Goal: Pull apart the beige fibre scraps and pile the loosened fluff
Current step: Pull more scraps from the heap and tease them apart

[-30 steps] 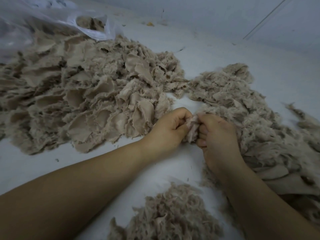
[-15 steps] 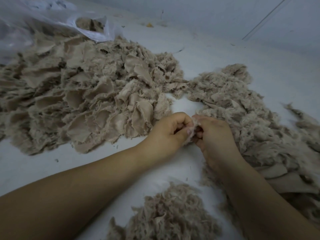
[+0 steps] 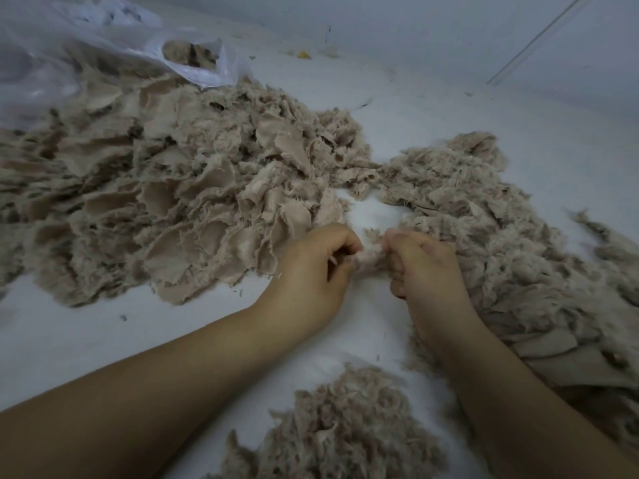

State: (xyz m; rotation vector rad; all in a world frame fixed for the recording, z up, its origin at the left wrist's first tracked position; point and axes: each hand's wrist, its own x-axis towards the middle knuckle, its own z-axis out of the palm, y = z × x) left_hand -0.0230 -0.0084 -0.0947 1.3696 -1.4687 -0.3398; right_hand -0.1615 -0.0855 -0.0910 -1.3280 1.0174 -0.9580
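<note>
At the middle of the white counter (image 3: 103, 340), two hands meet over one small beige fibre scrap (image 3: 371, 259), which stretches between them just above the surface. The left hand (image 3: 311, 274) has its fingers curled in and pinches the scrap's left end between thumb and fingertips; the right hand (image 3: 423, 271) is curled the same way and pinches the right end, so the two sets of knuckles sit close together with only the frayed tuft showing between them. Both bare forearms reach in from the lower edge of the view. Three heaps of beige material lie around the hands. The largest heap (image 3: 166, 202), made of flat torn fabric pieces with ragged edges, spreads across the left half of the counter and touches the left hand's knuckles. A second heap (image 3: 484, 209), finer and more shredded, lies to the right and runs beneath the right wrist; the two heaps join at a narrow neck beyond the hands. The third, a pile of loosened fluff (image 3: 339, 426), sits nearest the person, between the two forearms. One clear plastic bag (image 3: 86, 39) lies at the far left corner, with a few scraps visible at its mouth.
</note>
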